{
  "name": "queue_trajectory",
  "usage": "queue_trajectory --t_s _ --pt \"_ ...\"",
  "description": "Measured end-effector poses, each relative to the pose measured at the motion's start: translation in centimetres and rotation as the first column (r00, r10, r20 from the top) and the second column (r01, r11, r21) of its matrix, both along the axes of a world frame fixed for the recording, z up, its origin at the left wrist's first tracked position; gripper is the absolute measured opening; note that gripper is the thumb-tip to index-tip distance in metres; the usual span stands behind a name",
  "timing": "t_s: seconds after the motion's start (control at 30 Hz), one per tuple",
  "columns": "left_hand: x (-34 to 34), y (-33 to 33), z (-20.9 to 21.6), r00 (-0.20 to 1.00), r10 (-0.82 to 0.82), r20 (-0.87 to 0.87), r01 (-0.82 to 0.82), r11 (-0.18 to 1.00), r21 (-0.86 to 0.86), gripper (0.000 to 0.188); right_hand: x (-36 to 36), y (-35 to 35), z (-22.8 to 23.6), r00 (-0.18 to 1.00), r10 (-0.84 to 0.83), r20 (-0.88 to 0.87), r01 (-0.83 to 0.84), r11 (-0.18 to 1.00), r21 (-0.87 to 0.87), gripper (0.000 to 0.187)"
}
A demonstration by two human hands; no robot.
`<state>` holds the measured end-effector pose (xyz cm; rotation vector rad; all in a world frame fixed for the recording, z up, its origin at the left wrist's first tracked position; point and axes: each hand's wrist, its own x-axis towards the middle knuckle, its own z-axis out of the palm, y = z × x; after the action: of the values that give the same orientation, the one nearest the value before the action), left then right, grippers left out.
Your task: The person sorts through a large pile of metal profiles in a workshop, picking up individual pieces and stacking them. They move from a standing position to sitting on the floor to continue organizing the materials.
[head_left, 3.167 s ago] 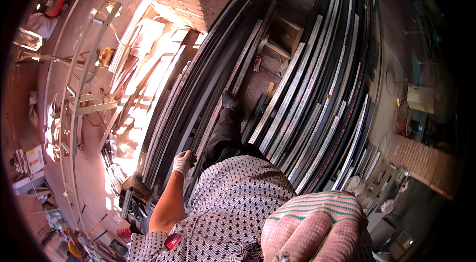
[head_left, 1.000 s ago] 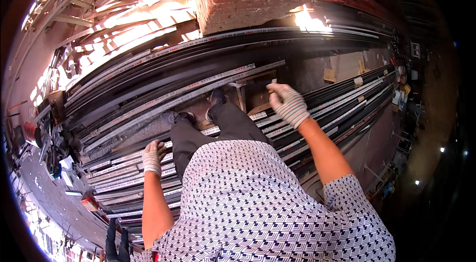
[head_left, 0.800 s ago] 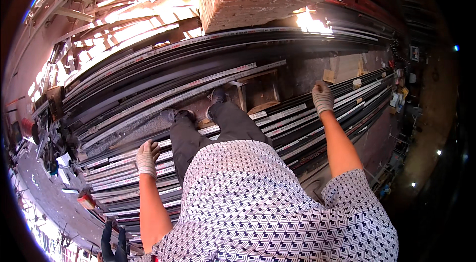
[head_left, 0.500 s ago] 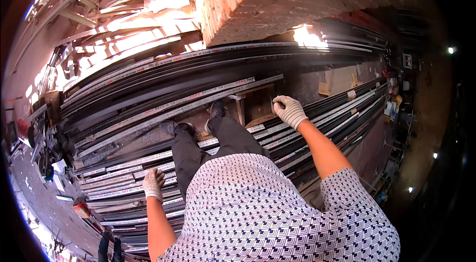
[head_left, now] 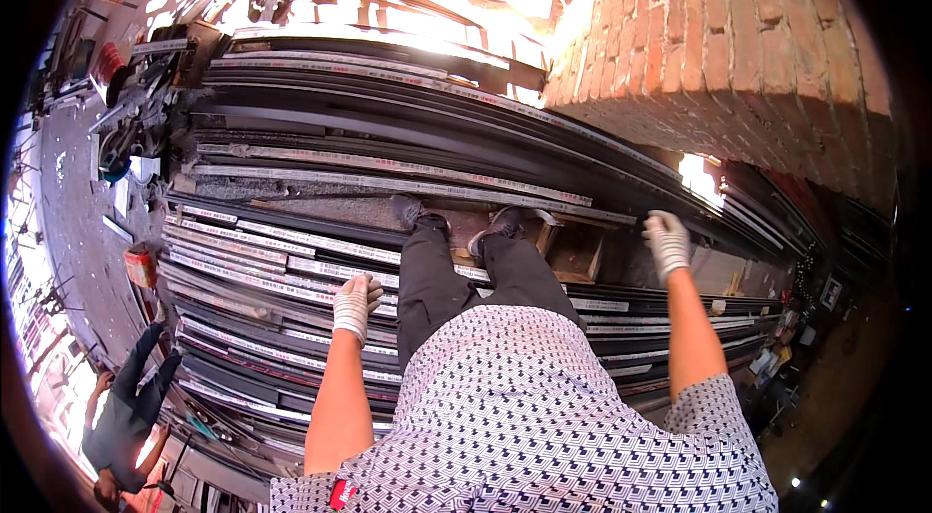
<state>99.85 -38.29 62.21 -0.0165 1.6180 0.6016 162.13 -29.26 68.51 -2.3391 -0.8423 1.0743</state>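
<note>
The left hand (head_left: 356, 308) and right hand (head_left: 668, 243), both gloved, show a curled grip; how tightly, or on what, cannot be told. Long bars (head_left: 320, 243) lie below, around the shoes (head_left: 500, 230), a brick pillar (head_left: 718, 37) beyond

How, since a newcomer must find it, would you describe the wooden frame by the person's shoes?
Find the brick pillar at upper right. Below its left end, right of the shoes, sits the wooden frame. Its short, boxy shape sets it apart from the long bars.
</note>
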Motion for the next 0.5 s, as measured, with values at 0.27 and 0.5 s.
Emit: queue_trajectory --t_s 0.27,0.5 --pt "-5.6 -0.7 -0.6 0.992 0.108 -0.062 -0.115 0.987 -0.112 0.035 -21.3 4.7 2.0 0.853 0.518 -0.064 -0.521 0.837 -0.168 0.026" --pt "-11.3 -1.4 -1.2 0.975 0.201 -0.094 -0.21 0.973 -0.097 0.042 -25.9 9.4 1.1 0.869 0.493 -0.038 -0.494 0.858 -0.142 0.023"
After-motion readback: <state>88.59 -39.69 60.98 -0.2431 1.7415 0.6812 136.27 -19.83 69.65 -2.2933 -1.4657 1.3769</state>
